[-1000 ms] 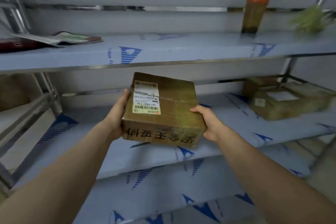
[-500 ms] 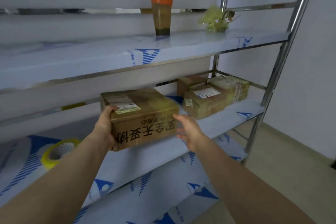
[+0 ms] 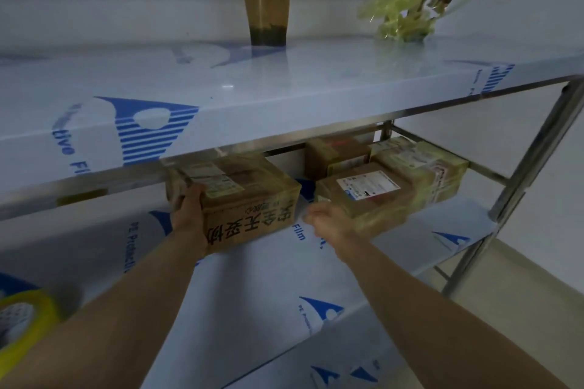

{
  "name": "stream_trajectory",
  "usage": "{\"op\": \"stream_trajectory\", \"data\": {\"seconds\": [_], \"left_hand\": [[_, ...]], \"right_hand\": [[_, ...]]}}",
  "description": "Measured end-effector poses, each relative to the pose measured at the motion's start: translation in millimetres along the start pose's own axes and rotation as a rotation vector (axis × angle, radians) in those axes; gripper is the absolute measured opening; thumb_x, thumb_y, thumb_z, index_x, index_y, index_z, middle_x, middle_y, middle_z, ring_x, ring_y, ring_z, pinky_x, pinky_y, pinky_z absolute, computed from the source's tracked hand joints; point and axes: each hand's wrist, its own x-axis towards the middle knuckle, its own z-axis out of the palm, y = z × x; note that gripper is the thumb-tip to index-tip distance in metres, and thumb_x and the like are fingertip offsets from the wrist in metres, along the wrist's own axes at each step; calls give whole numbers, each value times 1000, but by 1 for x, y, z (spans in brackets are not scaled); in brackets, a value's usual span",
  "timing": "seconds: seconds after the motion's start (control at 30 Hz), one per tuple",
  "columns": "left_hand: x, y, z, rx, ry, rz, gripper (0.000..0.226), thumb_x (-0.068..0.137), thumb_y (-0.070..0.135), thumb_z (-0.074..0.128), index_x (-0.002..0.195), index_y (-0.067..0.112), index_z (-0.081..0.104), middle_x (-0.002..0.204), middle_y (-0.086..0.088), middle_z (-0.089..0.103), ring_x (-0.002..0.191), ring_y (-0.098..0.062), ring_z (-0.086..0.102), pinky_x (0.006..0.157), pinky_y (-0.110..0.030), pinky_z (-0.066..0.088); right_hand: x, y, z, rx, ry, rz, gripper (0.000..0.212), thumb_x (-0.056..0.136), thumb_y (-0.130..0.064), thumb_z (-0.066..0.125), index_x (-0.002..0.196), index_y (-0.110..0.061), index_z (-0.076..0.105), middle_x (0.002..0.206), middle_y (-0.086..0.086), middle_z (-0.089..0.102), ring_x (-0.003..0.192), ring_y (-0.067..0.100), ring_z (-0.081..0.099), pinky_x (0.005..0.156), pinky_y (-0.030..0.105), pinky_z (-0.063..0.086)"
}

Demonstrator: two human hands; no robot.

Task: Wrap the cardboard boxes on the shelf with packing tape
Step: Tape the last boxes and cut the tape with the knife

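Here's the cardboard box [image 3: 249,199] on the middle shelf [image 3: 252,287], tucked under the lip of the upper shelf [image 3: 284,88], just left of the other parcels. The left hand [image 3: 189,211] grips its near-left corner, fingers curled over the top edge. The right hand [image 3: 328,221] is off the box, just beside its near-right corner, and it's blurred. Open or closed? I can't tell, though nothing is in it. Whether the box sits flat on the shelf or rides slightly above it, I can't say either.

Risks now! One hand on one corner is a thin hold, so I'd judge the box could swing or slip off the front edge. It sits close under the upper shelf, so a lift could catch its top. A shove to the right could knock the neighbouring box [image 3: 363,196].

The count: four boxes in view, the held one plus three clustered on the right. One yellow tape roll [image 3: 25,322] lies well apart at the near left. Up top are one bottle [image 3: 267,0] and one crumpled wad of yellowish film [image 3: 401,12].
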Motion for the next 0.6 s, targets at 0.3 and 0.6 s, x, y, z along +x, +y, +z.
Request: {"op": "stream_trajectory", "data": {"seconds": [0.3,0.6], "left_hand": [[18,-20,40,86,-93,-162,55,70,62,65,109,24,65,106,-15,67,96,-37,64,79,-67,47],[37,-11,53,135,-103,-113,25,85,47,58,85,22,60,83,-9,61,70,-28,57,37,-45,50]], "right_hand": [[56,28,-37,-988,149,-303,73,91,-46,49,149,-13,20,155,10,21,145,28,14,118,42,11],[46,41,-64,-1137,52,-366,71,93,-32,50,152,-20,12,159,2,13,146,19,12,117,36,11]]}}
